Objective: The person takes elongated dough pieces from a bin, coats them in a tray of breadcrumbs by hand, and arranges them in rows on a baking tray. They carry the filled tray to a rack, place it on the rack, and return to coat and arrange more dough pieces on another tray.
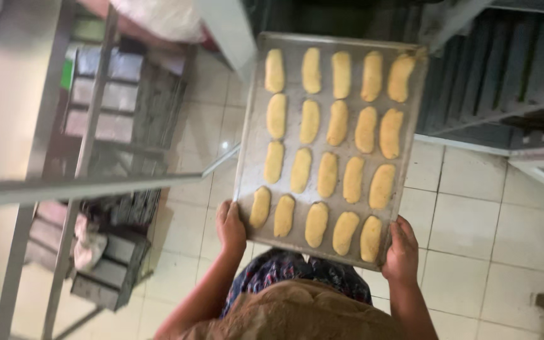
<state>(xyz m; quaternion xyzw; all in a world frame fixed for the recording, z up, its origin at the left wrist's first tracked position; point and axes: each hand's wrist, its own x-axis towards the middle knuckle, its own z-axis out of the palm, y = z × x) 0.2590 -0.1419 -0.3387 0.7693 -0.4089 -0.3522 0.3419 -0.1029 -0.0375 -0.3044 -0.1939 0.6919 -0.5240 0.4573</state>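
I carry a flat metal baking tray (252, 135) in front of me over a tiled floor. Several oblong pieces of pale yellow dough (327, 173) lie on it in neat rows. My left hand (230, 225) grips the tray's near left corner, thumb on the rim. My right hand (402, 249) grips the near right corner the same way. The tray's far edge points toward a dark metal rack (505, 69).
A metal table frame (89, 182) stands at the left with crates (114, 277) and a cloth (88, 242) under it. White floor tiles (473, 220) spread to the right. A pale rail (461, 145) runs along the rack's base.
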